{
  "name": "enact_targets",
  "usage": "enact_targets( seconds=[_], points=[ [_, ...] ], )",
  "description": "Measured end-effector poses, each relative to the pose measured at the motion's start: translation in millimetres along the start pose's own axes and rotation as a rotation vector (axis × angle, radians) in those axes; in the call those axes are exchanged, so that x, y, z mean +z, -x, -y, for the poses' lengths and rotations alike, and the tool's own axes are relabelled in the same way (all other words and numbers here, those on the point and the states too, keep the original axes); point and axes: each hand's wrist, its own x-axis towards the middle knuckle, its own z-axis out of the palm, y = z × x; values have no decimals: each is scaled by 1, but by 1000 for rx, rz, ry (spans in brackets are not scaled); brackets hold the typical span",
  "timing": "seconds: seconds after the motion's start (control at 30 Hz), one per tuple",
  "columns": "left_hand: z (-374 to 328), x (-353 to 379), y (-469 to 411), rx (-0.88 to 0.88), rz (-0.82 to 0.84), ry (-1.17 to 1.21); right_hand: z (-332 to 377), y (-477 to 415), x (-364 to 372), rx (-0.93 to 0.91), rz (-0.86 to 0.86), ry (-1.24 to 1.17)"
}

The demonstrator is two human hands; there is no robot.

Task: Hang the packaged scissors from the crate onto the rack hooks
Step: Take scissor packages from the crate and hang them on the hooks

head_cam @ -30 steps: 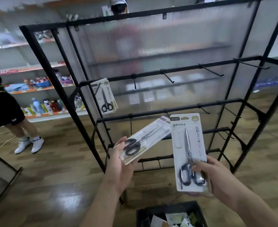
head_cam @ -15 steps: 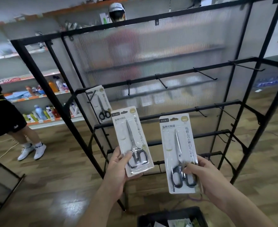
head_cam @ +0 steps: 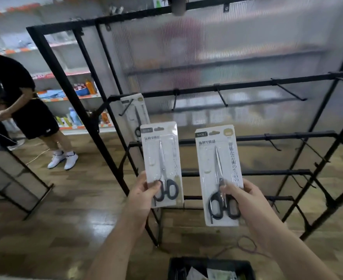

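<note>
Both raised hands, left hand [head_cam: 141, 194] and right hand [head_cam: 245, 196], each pinch an upright scissors pack [head_cam: 161, 158] [head_cam: 217, 164] before the rack [head_cam: 247, 85].

Left scissors pack [head_cam: 161, 164]: white card, clear blister, black handles down, upright, lower edge pinched in left hand [head_cam: 144, 195]. Right scissors pack [head_cam: 219, 174]: same, upright, gripped low by right hand [head_cam: 245, 197]. Third pack [head_cam: 135, 112] hangs on leftmost hook of black rack [head_cam: 247, 85]. Other hooks [head_cam: 289, 91] bare. Black crate [head_cam: 207, 260] below, pale packs inside.
</note>
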Motion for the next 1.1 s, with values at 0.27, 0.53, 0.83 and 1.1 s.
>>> enact_targets(
  seconds=[0.27, 0.53, 0.83, 1.1],
  points=[
    [-11, -76, -79, 59, 17, -49, -3, -30, 99, -57, -63, -1],
    [-10, -136, -132, 52, 40, -75, -5, -43, 182, -38, -67, 46],
    [-6, -138, -175, 10, 46, -112, 9, -62, 206, -70, -67, 118],
    [-6, -131, -240, -29, -70, -161, -1, -86, 240, -45, -119, 108]
  ],
)
